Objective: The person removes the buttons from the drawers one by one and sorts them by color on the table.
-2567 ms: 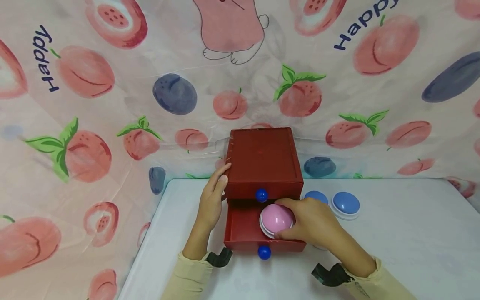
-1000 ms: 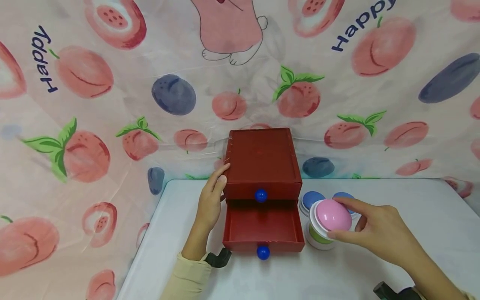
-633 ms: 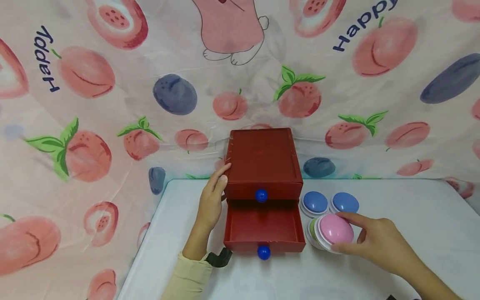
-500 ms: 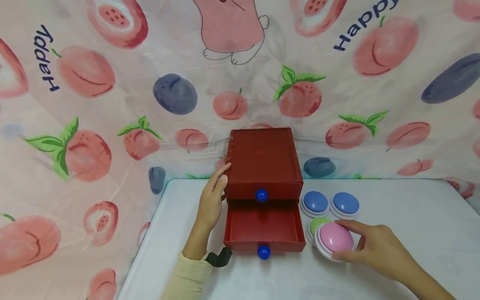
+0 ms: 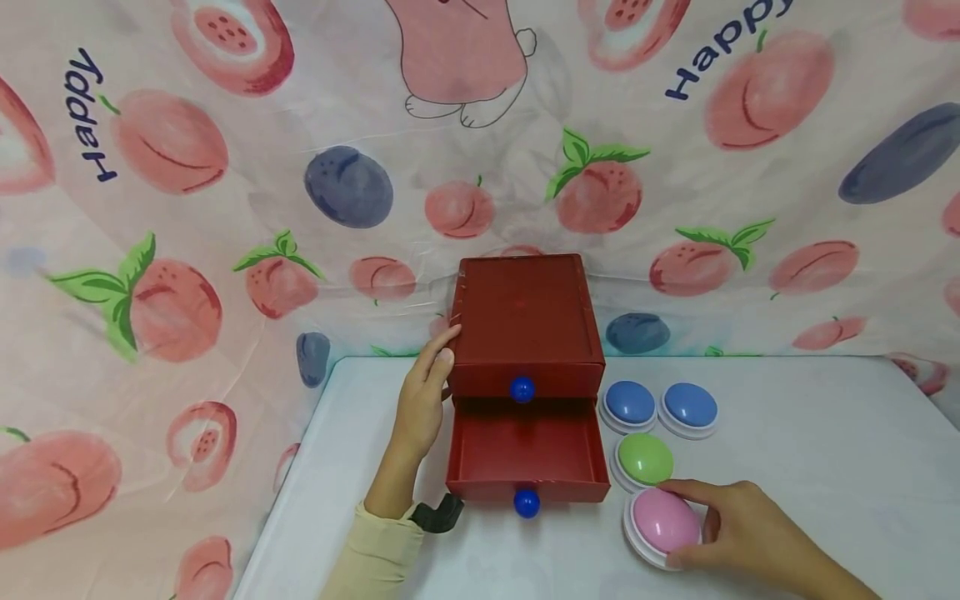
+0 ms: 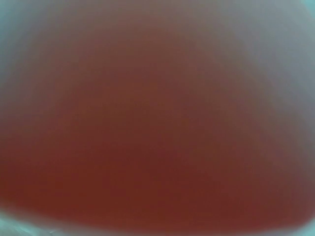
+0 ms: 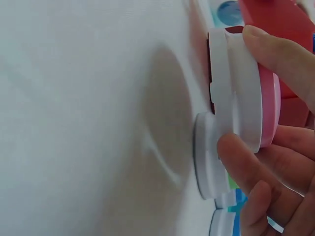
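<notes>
My right hand (image 5: pixel 750 529) pinches the white rim of a pink push button (image 5: pixel 666 518), a domed disc on a white base, between thumb and fingers. In the right wrist view, the white base (image 7: pixel 238 88) is tilted close over the table, and its underside edge shows. Just behind it stands a green push button (image 5: pixel 645 458). My left hand (image 5: pixel 422 404) lies with fairly straight fingers along the left side of a red two-drawer box (image 5: pixel 528 312). The lower drawer (image 5: pixel 528 450) is pulled out with a bare floor; the upper one is closed. Red blur fills the left wrist view.
Two blue push buttons (image 5: pixel 630 403) stand behind the green one, right of the box. Blue ball knobs (image 5: pixel 522 389) stick out from the drawer fronts. A fruit-print sheet (image 5: pixel 345 187) hangs behind the white table (image 5: pixel 825 442).
My right hand has lifted the pink button out of the lower drawer, carried it right over the green button, then brought it down toward the front. The left hand stays on the box.
</notes>
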Demonstrator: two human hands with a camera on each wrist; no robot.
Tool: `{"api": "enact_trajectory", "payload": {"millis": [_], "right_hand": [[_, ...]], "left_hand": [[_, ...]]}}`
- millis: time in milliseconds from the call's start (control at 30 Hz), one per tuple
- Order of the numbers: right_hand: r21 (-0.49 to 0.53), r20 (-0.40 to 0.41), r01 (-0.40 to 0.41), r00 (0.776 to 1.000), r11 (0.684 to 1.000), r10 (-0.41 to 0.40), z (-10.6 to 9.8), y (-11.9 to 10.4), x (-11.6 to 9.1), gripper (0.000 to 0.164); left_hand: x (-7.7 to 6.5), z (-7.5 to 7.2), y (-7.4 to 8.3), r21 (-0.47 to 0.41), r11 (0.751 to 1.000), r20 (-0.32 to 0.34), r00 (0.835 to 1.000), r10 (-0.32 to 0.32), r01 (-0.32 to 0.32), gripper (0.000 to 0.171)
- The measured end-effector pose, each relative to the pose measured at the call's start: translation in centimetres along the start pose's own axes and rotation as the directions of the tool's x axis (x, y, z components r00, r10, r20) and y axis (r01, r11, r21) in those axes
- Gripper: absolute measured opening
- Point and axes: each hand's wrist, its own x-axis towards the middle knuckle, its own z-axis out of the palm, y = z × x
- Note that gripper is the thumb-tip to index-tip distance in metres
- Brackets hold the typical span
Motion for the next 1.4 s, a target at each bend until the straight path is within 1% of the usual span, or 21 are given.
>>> {"api": "enact_trajectory", "payload": {"millis": [100,200,333,567,800,1033,1167,1400], "right_hand": [[0.023,0.035,-0.064,0.997,0.998,0.064,0.4,0.2,0.0,0.088],[0.045,0.062,-0.107,0.993,0.993,0.104,0.8,0.4,0.1,0.089],[0.043,0.066,-0.097,0.993,0.994,0.094,1.2,0.8,0.1,0.090],[0.023,0.052,-0.137,0.989,0.990,0.136,1.8,1.1,0.4,0.098],[0.027,0.048,-0.111,0.993,0.993,0.110,1.9,1.4,0.6,0.097],[0.050,0.068,-0.114,0.992,0.992,0.110,1.9,1.4,0.7,0.098],[0.046,0.075,-0.112,0.991,0.993,0.109,1.9,1.5,0.7,0.098],[0.036,0.077,-0.079,0.994,0.996,0.076,1.6,1.6,0.7,0.097]], "left_hand": [[0.0,0.0,0.0,-0.002,1.000,0.003,1.000,-0.002,0.002,0.041],[0.0,0.0,0.0,-0.002,1.000,0.004,1.000,-0.001,0.001,0.041],[0.0,0.0,0.1,0.000,1.000,0.001,1.000,0.000,0.000,0.041],[0.0,0.0,0.0,-0.002,1.000,0.001,1.000,-0.002,0.002,0.041],[0.0,0.0,0.0,0.001,1.000,0.004,1.000,0.002,-0.002,0.041],[0.0,0.0,0.0,0.011,1.000,0.001,1.000,0.003,-0.003,0.041],[-0.1,0.0,0.1,0.015,1.000,0.001,1.000,0.002,-0.002,0.041],[-0.1,0.0,0.1,0.015,1.000,0.000,1.000,0.002,-0.002,0.041]]}}
